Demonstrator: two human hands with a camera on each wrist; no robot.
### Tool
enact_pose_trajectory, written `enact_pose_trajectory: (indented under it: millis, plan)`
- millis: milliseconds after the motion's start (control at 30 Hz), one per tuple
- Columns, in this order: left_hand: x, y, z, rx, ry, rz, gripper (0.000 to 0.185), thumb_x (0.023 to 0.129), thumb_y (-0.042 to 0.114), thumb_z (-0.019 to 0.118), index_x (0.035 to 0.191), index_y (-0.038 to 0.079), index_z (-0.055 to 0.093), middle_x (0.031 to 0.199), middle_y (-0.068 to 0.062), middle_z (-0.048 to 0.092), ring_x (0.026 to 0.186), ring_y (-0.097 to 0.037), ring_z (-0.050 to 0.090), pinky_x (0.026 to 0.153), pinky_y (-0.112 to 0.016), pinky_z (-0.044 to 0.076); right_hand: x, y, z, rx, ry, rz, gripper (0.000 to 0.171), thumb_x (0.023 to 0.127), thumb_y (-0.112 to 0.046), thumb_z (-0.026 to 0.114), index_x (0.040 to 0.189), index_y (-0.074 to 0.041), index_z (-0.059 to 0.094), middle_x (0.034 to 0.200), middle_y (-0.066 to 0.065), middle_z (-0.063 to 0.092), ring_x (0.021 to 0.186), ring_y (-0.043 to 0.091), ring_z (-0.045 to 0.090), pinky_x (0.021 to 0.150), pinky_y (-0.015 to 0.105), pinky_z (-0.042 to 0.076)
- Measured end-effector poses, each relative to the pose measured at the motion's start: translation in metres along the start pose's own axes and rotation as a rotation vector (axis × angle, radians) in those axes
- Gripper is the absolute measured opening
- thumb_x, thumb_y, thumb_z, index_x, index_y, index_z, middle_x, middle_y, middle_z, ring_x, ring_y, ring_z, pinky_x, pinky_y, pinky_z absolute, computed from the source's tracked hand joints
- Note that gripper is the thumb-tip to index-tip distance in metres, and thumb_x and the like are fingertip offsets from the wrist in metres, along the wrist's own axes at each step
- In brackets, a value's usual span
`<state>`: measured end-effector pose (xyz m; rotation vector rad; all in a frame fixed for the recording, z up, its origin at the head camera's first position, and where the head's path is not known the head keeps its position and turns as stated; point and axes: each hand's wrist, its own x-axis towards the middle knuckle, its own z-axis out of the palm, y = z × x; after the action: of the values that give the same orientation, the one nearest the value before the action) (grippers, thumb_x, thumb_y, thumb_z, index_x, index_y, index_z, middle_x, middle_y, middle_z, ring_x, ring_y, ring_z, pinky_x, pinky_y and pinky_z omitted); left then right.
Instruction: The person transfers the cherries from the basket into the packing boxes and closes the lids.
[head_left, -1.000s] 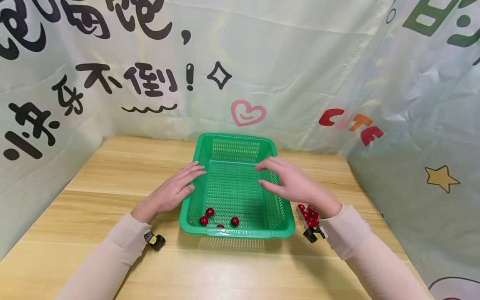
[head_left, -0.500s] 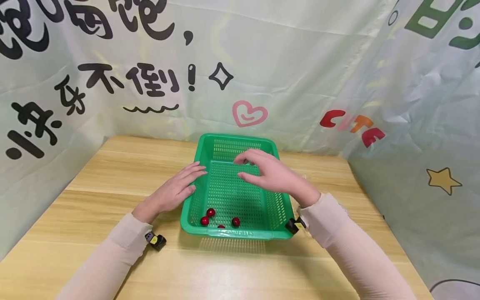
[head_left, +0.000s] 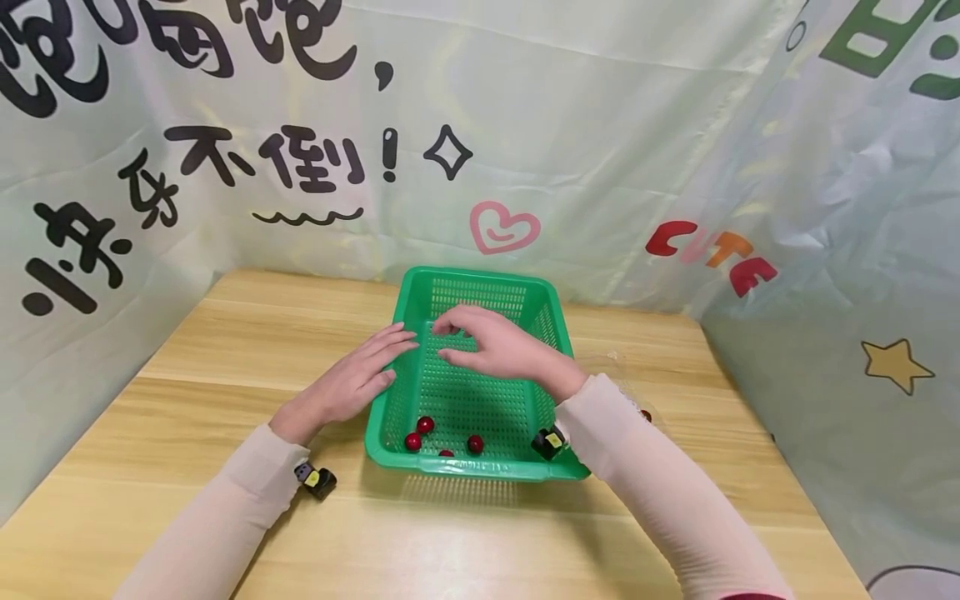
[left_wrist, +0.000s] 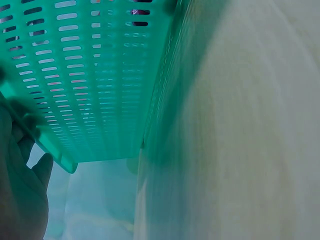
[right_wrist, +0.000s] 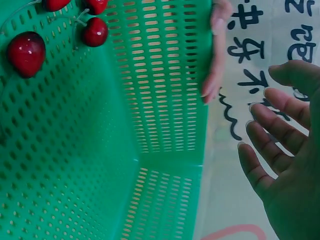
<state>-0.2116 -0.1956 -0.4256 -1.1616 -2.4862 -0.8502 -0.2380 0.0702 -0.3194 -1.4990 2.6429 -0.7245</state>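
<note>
A green plastic basket (head_left: 480,469) with slotted walls stands on the table. Several dark red cherries (head_left: 476,444) lie on its floor near the front; thin stems show on the cherries (right_wrist: 95,32) in the right wrist view. My left hand (head_left: 341,387) rests at the left rim, its straight fingers reaching over the edge. Over the middle of the basket hovers my right hand (head_left: 498,346), fingers apart and gently bent, holding nothing. The right wrist view shows this right hand (right_wrist: 285,145) spread, away from the cherries.
Right of the basket, a clear plastic package (head_left: 613,367) with red cherries (head_left: 646,415) is mostly hidden behind my right sleeve. A small black camera (head_left: 549,443) on the right wrist hangs over the basket's front right corner. A printed cloth (head_left: 585,167) encloses the wooden table (head_left: 225,358).
My right hand has moved left from the basket's right rim to over its middle. Its sleeve now covers most of the cherry package. The left hand and the cherries in the basket stay put.
</note>
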Motion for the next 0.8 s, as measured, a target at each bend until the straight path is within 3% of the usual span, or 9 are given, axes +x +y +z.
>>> enact_pose_trajectory:
  millis: [333, 600, 800]
  plan:
    - [0.004, 0.002, 0.001, 0.002, 0.023, 0.028, 0.045, 0.103, 0.019, 0.041, 0.145, 0.003, 0.044, 0.152, -0.013, 0.037, 0.146, -0.032, 0.019, 0.112, -0.058, 0.024, 0.012, 0.012, 0.025, 0.078, -0.207, -0.004, 0.038, 0.093, -0.027, 0.067, 0.124, -0.007, 0.061, 0.120, 0.002, 0.062, 0.113, 0.025, 0.056, 0.099, 0.042, 0.046]
    - [0.002, 0.001, 0.000, -0.005, 0.014, 0.015, 0.044, 0.103, 0.019, 0.041, 0.145, 0.005, 0.045, 0.153, -0.012, 0.037, 0.147, -0.030, 0.018, 0.112, -0.059, 0.023, 0.018, 0.011, 0.044, 0.044, -0.350, -0.019, 0.046, 0.092, -0.033, 0.068, 0.132, -0.013, 0.058, 0.131, -0.001, 0.058, 0.118, 0.020, 0.054, 0.102, 0.030, 0.042]
    - [0.000, 0.000, 0.001, 0.000, 0.008, 0.019, 0.043, 0.101, 0.012, 0.045, 0.143, 0.004, 0.046, 0.152, -0.014, 0.038, 0.146, -0.031, 0.018, 0.112, -0.058, 0.023, 0.020, 0.013, 0.056, 0.041, -0.424, -0.005, 0.045, 0.091, -0.034, 0.069, 0.132, -0.017, 0.059, 0.131, -0.004, 0.058, 0.120, 0.017, 0.053, 0.103, 0.028, 0.041]
